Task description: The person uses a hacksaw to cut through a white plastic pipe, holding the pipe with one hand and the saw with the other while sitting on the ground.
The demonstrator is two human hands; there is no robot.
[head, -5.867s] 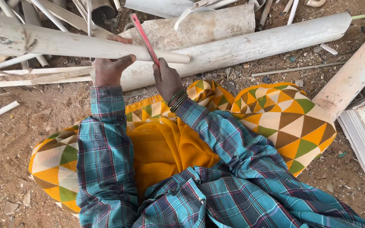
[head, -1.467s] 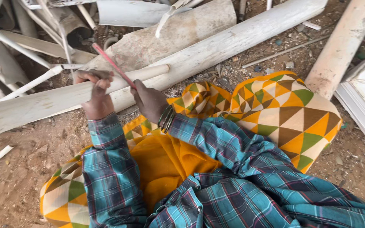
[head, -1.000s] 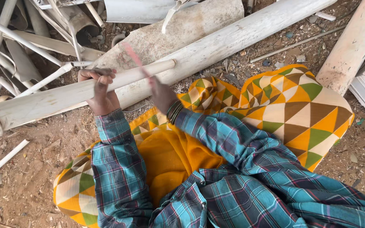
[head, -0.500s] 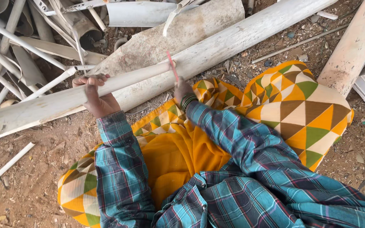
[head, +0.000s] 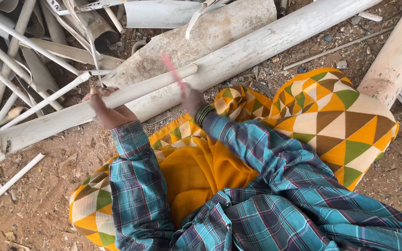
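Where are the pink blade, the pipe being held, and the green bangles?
pink blade [head: 172, 69], head view, blurred middle.
pipe [head: 150, 86], head view, bare upper side.
green bangles [head: 203, 113], head view, at the wrist.

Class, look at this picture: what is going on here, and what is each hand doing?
A person in a teal plaid shirt, seen from above, sits on bare dirt ground among scrap pipes. The left hand grips a long whitish pipe that lies across a thicker pipe. The right hand holds a thin pink blade-like tool against the long pipe near its end; the tool is blurred. A heap of pipes and strips lies at the upper left.
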